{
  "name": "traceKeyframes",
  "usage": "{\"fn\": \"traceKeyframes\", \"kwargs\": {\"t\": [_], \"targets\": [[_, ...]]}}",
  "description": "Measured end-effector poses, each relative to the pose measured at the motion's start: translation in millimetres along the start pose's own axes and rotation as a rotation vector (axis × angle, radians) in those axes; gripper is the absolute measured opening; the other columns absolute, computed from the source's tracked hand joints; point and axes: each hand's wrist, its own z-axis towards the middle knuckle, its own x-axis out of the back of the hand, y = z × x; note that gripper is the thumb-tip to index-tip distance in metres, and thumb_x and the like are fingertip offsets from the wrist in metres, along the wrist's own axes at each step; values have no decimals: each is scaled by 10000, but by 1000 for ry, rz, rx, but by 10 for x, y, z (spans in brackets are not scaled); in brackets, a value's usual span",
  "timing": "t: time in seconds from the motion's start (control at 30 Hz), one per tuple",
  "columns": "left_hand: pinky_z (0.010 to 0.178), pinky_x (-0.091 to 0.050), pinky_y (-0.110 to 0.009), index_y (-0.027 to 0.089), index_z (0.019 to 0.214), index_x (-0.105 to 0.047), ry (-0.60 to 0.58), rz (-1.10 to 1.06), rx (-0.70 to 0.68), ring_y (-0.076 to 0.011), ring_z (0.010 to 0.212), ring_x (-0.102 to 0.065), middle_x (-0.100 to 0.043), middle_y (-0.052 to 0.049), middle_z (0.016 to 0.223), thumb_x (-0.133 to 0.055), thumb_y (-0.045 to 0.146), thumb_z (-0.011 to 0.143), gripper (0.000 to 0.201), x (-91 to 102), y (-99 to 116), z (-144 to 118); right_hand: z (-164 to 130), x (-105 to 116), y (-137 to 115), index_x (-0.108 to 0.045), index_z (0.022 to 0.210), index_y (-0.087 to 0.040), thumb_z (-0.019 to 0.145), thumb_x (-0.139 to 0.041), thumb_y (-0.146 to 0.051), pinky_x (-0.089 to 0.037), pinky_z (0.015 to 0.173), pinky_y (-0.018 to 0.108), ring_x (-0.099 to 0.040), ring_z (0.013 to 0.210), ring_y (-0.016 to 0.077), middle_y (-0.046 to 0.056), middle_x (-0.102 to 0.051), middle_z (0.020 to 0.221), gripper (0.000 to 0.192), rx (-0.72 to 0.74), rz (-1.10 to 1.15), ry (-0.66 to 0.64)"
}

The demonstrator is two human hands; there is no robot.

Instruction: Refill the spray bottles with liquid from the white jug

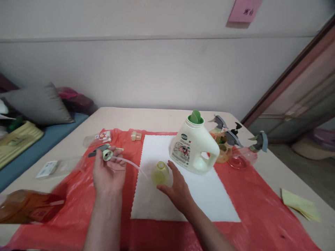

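My left hand (110, 170) is closed on a spray trigger head (107, 155), palm up. Its collar faces me, and a thin clear dip tube (131, 163) runs from it to the right. A small yellow-green translucent bottle (160, 174) stands upright on a white cloth (157, 205), its neck uncapped. My right hand (179, 190) is beside that bottle, thumb and fingers spread apart around its right side. Whether the thumb touches the bottle, I cannot tell. Behind it stands a large pale detergent jug (192, 146) with a green pouring spout (195, 117) and no cap on.
A red plastic sheet (151, 237) lies under the cloth. Several spray bottles (225, 151) stand at right, with yellow papers (299, 204) nearer me. A beige cap (136, 136) sits at the back. On the left are clear packaging (60, 167) and an amber bottle (31, 206) lying down.
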Motion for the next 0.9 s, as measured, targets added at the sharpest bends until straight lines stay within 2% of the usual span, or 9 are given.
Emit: {"fn": "traceKeyframes", "kwargs": {"t": [0.1, 0.2, 0.3, 0.43, 0.57, 0.7, 0.9], "targets": [[452, -446, -204, 130, 803, -666, 72, 10, 51, -116, 512, -589, -677, -63, 652, -427, 429, 960, 414, -55, 2, -38, -11, 114, -42, -494, 1265, -214, 847, -630, -539, -367, 1069, 471, -527, 1218, 296, 129, -606, 1260, 546, 9, 141, 219], [449, -446, -191, 129, 804, -665, 78, -2, 80, -107, 514, -587, -672, -60, 651, -429, 428, 960, 412, -84, -8, -58, 34, 222, -68, -527, 1108, -232, 916, -528, -540, -443, 909, 387, -578, 1000, 235, 73, -629, 1037, 363, -33, 286, 423], [451, -453, -191, 128, 809, -664, 82, -12, 88, -104, 513, -588, -673, -59, 660, -431, 412, 962, 398, -77, -27, -55, 108, 318, -69, -523, 1015, -238, 930, -503, -523, -437, 854, 343, -554, 918, 203, 39, -596, 957, 298, -71, 357, 584], [455, -462, -190, 128, 816, -664, 67, -3, 88, -109, 531, -599, -677, -59, 666, -415, 385, 969, 389, -74, -43, -50, 181, 388, -14, -539, 1042, -204, 884, -522, -558, -427, 909, 381, -538, 993, 222, 66, -581, 1037, 388, -22, 309, 732], [442, -463, -195, 129, 814, -663, 82, 6, 79, -113, 520, -586, -677, -60, 662, -389, 364, 973, 395, -102, -48, -60, 207, 402, 35, -530, 1121, -181, 880, -532, -536, -398, 1005, 424, -514, 1129, 241, 101, -560, 1162, 430, 31, 261, 772], [444, -463, -192, 138, 808, -661, 90, 24, 81, -111, 517, -578, -674, -56, 660, -398, 352, 965, 374, -111, -58, -65, 238, 443, 25, -503, 1205, -171, 887, -522, -545, -382, 1049, 432, -502, 1197, 249, 130, -551, 1258, 491, 12, 280, 762], [464, -475, -199, 137, 830, -669, 50, 24, 82, -109, 530, -581, -679, -60, 692, -415, 348, 958, 354, -53, -74, -41, 300, 596, 5, -473, 1330, -195, 921, -482, -545, -359, 1078, 432, -495, 1227, 244, 120, -539, 1342, 539, 67, 287, 617]]}}
